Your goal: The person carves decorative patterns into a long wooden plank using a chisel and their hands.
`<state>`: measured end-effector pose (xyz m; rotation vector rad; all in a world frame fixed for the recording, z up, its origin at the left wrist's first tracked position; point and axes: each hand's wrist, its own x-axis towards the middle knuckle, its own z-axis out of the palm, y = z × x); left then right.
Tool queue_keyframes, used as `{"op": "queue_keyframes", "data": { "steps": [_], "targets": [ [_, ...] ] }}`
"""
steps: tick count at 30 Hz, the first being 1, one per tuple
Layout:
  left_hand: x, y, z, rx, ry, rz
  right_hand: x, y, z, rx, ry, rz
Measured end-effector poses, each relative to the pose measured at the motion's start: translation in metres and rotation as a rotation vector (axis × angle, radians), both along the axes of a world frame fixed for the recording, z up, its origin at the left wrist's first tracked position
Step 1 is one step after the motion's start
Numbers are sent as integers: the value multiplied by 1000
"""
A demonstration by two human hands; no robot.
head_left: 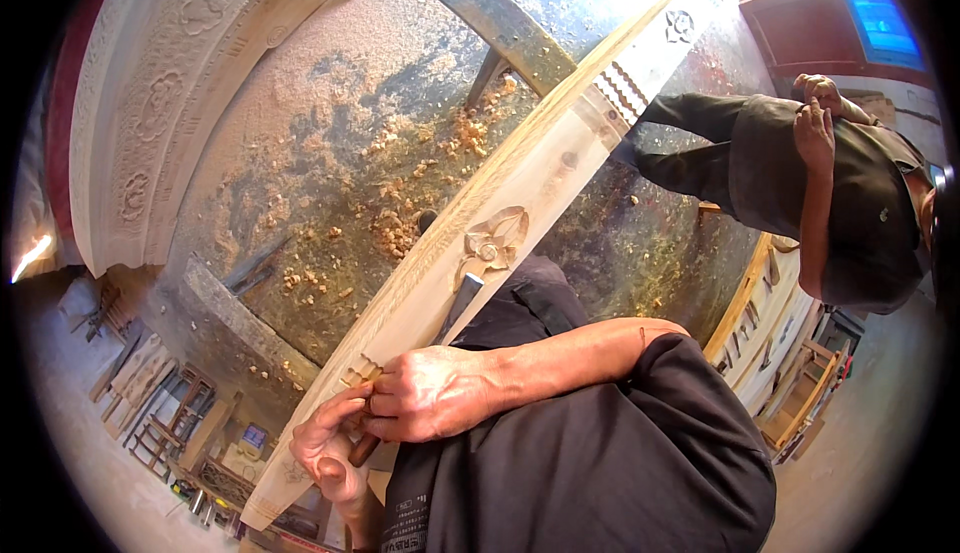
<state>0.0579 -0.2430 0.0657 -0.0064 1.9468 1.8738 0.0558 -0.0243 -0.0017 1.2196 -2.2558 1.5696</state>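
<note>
Running from lower left to upper right across the view, the long pale wooden board point(520, 193) bears a carved flower point(492, 238) near its middle. Both hands sit at its lower end. The right hand point(430, 393) has its fingers curled together over the board's edge, and the left hand point(330, 448) just below clamps a brown tool handle point(362, 449) touching the wood. Wood chips point(400, 218) lie scattered on the sawdust-covered surface point(330, 113) beside the board. Another person point(840, 203) stands at right, well apart.
</note>
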Motion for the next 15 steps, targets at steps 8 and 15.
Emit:
{"op": "queue_keyframes", "data": {
  "steps": [8,15],
  "targets": [
    [0,-4,-8,41,-36,39,-3,8,0,-7,3,-31],
    [-4,3,-4,116,-86,104,-6,10,2,-27,-17,-46]
  ]
}}
